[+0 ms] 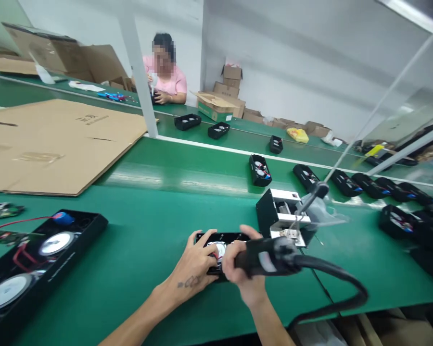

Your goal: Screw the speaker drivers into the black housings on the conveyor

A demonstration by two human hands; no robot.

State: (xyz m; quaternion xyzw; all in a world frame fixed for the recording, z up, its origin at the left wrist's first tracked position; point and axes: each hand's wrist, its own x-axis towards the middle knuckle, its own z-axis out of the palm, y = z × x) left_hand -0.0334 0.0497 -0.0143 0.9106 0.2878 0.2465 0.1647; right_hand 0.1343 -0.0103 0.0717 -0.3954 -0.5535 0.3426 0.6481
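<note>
The left hand (197, 262) is curled over a small black casing (222, 237), fingers pressed on its top, apparently to pin it against the green conveyor belt (137, 259) so it cannot slide. The right hand (243, 274) is closed firmly round the thick handle of what looks like a soldering iron (261, 254). Its tip is hidden behind the hands, so I cannot tell what it touches. The casing lies between the 2 hands with a round white driver (219, 250) and a little red wire showing through the fingers, its open side turned up, it seems, to leave the inside within reach. The iron's heavy black cord (341, 274) loops away to the right, slack enough to let the wrist turn.

Just beyond stands a black and white bench unit (279, 211) with a metal fixture (288, 234) at its front, kept close, I would guess, for short reaches. A black tool (317, 191) hangs above it on a thin line, off the belt. To the left lies a larger open casing (82, 223) holding 2 white drivers (56, 243) and a blue connector (63, 218), beside a circuit board (2, 210). Further casings (346, 182) sit spaced along the belt, and a co-worker (164, 81) in a pink top works at the far side
</note>
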